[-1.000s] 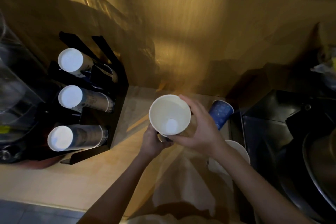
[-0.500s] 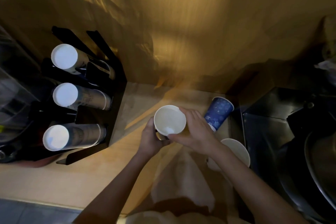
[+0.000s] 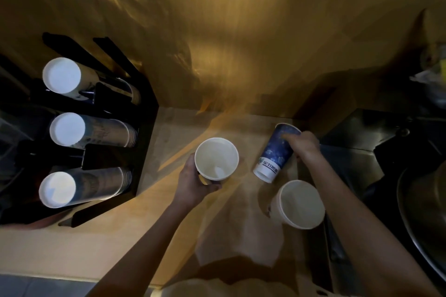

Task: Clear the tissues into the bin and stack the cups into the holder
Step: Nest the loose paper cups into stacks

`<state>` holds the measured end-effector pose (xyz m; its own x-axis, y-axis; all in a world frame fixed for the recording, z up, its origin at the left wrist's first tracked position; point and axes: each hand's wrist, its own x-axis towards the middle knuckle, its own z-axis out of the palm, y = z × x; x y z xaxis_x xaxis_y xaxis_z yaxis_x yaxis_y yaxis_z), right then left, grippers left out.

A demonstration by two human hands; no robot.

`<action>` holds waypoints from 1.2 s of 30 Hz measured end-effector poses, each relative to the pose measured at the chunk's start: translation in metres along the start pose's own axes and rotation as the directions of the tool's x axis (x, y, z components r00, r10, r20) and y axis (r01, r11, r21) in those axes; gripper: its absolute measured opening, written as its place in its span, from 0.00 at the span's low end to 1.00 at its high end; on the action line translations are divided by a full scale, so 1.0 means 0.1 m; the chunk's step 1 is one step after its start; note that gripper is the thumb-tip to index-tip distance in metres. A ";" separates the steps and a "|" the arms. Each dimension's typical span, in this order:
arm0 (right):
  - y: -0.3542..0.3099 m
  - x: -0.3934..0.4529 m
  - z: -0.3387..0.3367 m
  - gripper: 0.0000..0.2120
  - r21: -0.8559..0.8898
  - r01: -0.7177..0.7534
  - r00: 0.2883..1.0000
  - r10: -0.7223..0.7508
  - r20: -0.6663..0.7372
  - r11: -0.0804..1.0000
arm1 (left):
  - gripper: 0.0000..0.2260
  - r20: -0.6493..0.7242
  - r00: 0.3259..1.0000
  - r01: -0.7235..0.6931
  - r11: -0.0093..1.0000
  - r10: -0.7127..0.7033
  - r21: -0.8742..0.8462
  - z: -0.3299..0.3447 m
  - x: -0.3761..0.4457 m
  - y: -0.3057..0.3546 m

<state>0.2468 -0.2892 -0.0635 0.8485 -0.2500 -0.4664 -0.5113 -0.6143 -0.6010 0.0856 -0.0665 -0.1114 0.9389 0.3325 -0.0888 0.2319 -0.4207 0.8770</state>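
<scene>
Now your left grip wraps a smooth white paper cup, your right grip pinching the tapered blue cup's rim.

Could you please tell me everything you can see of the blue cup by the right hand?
The blue cup looks like paper, dark blue with a paler mottled print and a white band with printed characters at its base. It tilts, its mouth toward the wall and its base nearer the camera, above the wooden counter. The right hand grips its rim; whether the base touches the counter is unclear.
</scene>
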 end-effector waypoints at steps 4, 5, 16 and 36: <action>0.00 0.06 0.11 0.31 -0.086 -0.077 0.985 0.089 0.150 0.993 | 0.42 0.018 1.000 0.005 1.000 -0.005 0.005 -0.01 0.01 -0.01; -0.01 0.07 0.13 0.32 -0.053 -0.124 0.972 0.132 0.194 0.991 | 0.42 0.018 1.000 0.002 1.000 -0.002 0.007 -0.01 0.01 -0.01; -0.12 -0.09 0.01 0.24 0.068 0.077 0.957 -0.093 0.273 0.995 | 0.41 0.021 1.000 -0.023 1.000 0.023 -0.003 -0.03 0.01 0.03; -0.10 -1.36 0.38 0.44 0.244 0.668 0.681 -0.709 0.181 0.704 | 0.43 0.051 0.992 -0.118 0.992 0.116 0.048 -0.05 0.00 0.05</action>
<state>0.1317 -0.2211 -0.0187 0.9161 0.4008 -0.0090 0.1734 -0.4165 -0.8924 0.0853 -0.0643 -0.1042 0.9711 0.2386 -0.0106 0.1316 -0.4973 0.8575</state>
